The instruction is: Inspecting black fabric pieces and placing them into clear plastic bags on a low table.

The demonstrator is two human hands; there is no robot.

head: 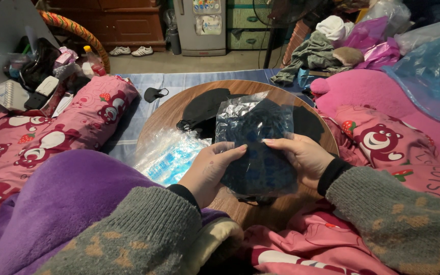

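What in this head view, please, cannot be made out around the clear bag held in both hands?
- Bag contents: dark, blurred by glare on the plastic.
- Left hand fingertips: behind the bag.
- Round wooden table: near edge hidden by hands and bag.
- Black masks: count unclear, partly behind the bag.

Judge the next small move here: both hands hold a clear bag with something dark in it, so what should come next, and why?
Probably pressing the dark mask fully down into the clear bag. The left hand and right hand grip it from either side above the round wooden table, its upper end looks open, and more black masks and a stack of empty bags lie waiting.
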